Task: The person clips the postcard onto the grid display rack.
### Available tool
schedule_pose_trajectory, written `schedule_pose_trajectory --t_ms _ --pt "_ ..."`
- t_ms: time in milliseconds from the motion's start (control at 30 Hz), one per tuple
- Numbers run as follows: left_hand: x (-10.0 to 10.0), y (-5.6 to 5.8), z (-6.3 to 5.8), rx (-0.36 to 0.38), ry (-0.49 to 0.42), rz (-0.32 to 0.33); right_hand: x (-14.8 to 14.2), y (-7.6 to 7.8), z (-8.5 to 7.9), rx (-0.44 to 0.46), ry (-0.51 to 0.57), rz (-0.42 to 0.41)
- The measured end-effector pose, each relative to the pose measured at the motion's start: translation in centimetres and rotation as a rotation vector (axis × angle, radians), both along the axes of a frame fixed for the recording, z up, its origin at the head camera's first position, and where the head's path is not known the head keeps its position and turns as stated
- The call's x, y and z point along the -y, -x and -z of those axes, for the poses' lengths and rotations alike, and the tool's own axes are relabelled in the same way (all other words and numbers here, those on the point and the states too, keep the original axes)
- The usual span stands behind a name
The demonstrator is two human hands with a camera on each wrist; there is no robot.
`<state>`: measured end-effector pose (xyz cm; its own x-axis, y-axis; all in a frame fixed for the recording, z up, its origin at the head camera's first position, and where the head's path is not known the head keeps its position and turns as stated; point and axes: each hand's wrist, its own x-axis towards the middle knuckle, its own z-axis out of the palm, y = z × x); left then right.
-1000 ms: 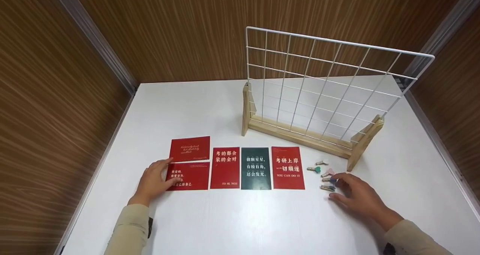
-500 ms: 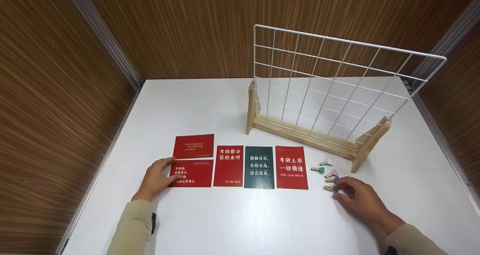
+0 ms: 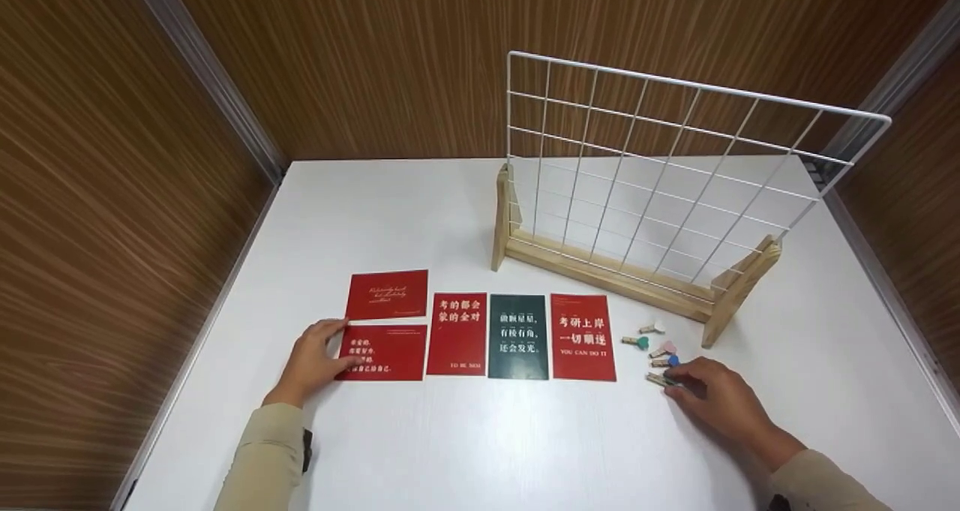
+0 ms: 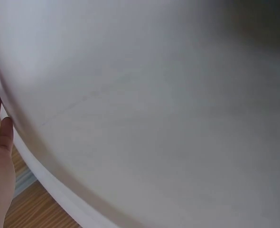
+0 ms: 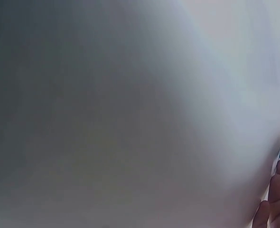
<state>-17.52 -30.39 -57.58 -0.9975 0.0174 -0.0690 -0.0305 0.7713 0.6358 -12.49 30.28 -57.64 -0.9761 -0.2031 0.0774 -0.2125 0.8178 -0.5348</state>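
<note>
My left hand (image 3: 306,362) lies at the left edges of two red cards, fingertips near the corner of the upper card (image 3: 388,293) and thumb over the lower card (image 3: 397,353). To their right, a red card (image 3: 457,350), a dark green card (image 3: 519,361) and another red card (image 3: 581,365) lie in a row. With thumb and index finger, my right hand (image 3: 724,398) pinches the dark green end of a small wooden clothespin (image 3: 657,380). Just beyond lie clothespins with blue (image 3: 664,362), pink (image 3: 666,347), green (image 3: 639,341) and white (image 3: 655,327) hearts.
A white wire grid rack (image 3: 652,153) stands on a wooden base (image 3: 600,269) behind the cards and clothespins. Its right wooden foot (image 3: 739,293) is close to the right hand. Wood-grain panels (image 3: 390,61) surround the white table (image 3: 360,218).
The whole head view has shifted slightly. My right fingertips have closed in on the nearest clothespin's dark green end. My left hand stays by the two left cards.
</note>
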Motion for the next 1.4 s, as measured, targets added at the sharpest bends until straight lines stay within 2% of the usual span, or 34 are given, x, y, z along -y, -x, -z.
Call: schedule_pose_trajectory --t_ms 200,533,767,967,1100,1267,1400 --pt "-0.1 0.1 0.0 0.02 -0.016 -0.004 -0.1 0.2 0.2 -0.002 -0.004 0.006" --pt "-0.1 0.0 0.1 -0.019 -0.042 0.003 0.1 0.1 0.1 0.057 0.014 0.016" --pt "-0.3 0.0 0.0 -0.046 -0.092 0.01 0.2 0.0 -0.2 0.064 0.048 0.004" --pt "-0.3 0.1 -0.1 -0.046 -0.087 0.011 0.3 0.2 -0.4 0.06 0.08 -0.004" --pt "-0.4 0.1 -0.1 -0.062 -0.093 0.008 0.3 0.4 -0.6 0.055 0.125 -0.026" --pt "-0.4 0.0 -0.2 -0.026 -0.103 -0.023 0.4 0.5 -0.9 0.024 0.219 -0.069" --pt "-0.3 0.1 -0.5 0.003 -0.127 -0.048 0.7 0.8 -1.3 -0.039 0.293 -0.1"
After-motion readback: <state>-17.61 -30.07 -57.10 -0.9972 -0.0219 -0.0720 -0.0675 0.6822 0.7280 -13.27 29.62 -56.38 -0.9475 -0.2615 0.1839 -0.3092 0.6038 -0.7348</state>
